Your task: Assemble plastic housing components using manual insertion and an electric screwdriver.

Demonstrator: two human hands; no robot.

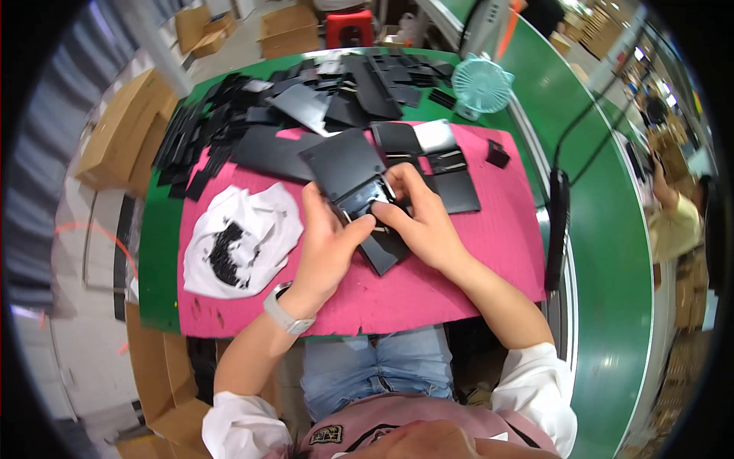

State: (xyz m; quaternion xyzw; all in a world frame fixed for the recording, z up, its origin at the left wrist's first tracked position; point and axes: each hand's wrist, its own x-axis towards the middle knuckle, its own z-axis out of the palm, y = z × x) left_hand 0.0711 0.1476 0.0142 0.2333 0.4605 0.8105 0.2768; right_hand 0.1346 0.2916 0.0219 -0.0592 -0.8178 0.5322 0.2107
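Observation:
A black folding panel piece [348, 164] with a shiny middle section is held over the pink mat, tilted, between my two hands. My left hand [330, 241] grips its left edge, thumb on the middle section. The fingers of my right hand [422, 222] wrap its right edge, and the thumb presses the middle part beside the left thumb. Just beyond my right hand lies a similar black folding piece [459, 191], opened out. To the left of my left hand, a crumpled white plastic bag [271, 210] carries a heap of small black parts [226, 256].
Many black flat pieces [206, 138] are piled along the table's far and left sides. A teal fan [480, 86] stands at the far right, and a small black block [498, 153] sits on the pink mat [505, 252]. Left of the table is a cardboard box [115, 145].

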